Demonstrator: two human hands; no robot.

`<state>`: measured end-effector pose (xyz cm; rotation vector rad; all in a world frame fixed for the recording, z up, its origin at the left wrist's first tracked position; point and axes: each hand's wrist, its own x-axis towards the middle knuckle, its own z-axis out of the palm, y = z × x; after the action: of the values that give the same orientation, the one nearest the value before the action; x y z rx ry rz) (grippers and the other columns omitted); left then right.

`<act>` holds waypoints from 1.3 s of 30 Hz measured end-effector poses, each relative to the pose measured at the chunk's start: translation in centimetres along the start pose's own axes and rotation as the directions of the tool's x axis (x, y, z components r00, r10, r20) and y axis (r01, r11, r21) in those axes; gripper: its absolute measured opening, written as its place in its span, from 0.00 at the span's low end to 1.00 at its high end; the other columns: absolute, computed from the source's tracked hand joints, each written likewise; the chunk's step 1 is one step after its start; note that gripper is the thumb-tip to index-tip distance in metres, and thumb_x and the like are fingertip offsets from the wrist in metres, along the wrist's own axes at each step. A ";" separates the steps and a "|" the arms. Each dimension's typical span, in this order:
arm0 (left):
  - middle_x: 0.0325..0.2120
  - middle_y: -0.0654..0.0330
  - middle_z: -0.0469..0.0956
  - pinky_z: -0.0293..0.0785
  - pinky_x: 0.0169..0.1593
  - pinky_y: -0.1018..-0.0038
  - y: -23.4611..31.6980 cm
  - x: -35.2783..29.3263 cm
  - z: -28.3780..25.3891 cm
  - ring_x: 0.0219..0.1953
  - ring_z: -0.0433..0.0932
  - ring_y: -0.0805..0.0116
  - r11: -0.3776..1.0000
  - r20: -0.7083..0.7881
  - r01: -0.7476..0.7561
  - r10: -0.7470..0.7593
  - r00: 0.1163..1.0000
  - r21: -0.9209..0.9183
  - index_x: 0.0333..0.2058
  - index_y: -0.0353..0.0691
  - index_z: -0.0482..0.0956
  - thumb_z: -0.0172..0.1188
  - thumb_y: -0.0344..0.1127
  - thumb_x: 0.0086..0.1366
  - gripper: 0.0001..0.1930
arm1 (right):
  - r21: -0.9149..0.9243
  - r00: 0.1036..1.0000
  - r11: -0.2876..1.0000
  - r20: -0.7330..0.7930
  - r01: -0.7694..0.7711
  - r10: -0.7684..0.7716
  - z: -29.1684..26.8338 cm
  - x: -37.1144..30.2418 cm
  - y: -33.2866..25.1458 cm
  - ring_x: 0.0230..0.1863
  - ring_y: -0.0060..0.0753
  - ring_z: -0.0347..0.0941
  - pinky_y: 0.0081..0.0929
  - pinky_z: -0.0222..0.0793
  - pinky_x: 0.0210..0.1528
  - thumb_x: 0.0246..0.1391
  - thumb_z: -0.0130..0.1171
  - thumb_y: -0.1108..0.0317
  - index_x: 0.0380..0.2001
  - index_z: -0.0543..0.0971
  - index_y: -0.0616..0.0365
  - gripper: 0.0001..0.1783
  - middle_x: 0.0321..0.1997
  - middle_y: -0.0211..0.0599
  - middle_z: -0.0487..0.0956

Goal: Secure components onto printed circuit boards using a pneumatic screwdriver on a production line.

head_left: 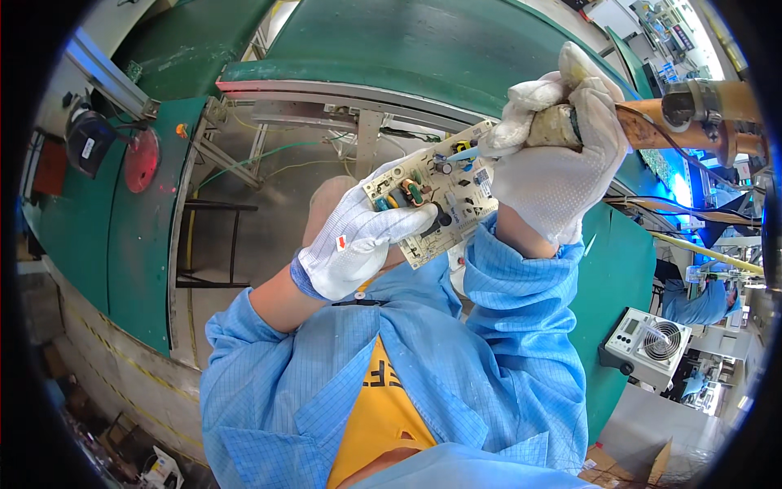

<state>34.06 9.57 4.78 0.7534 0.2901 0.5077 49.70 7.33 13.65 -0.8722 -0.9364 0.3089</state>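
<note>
Grasped by the gloved left hand (358, 232), a populated circuit board (450, 185) lies near centre, toward 1 o'clock, in the head view; the gloved right hand (547, 175), at 2 o'clock, clenches a tan-handled tool (551, 129). Components are already mounted; what remains cannot be told.

An electronics workshop or factory floor: green tabletops (142, 261) on metal frames, a circuit board (432, 200) crowded with components, a boxy white fan unit (653, 346) with a round grille, a brown pipe (737, 102) with a metal clamp, yellow-striped floor marking, the wearer's blue checked work coat (281, 387) and another person (702, 303) in blue farther right
</note>
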 end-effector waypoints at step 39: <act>0.48 0.47 0.74 0.73 0.50 0.61 0.1 -1.6 -2.9 0.49 0.75 0.47 0.040 0.477 -0.541 0.421 0.771 0.840 0.48 0.40 0.76 0.72 0.21 0.42 0.30 | -0.041 0.917 0.992 -0.386 -0.121 0.096 0.4 1.6 0.6 0.06 0.27 0.59 0.19 0.56 0.08 0.61 0.38 0.61 0.34 0.74 0.63 0.18 0.17 0.43 0.73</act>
<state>31.48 10.44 2.97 2.2304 0.2175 0.9619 50.39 8.81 14.18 -1.0029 -0.5356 0.1923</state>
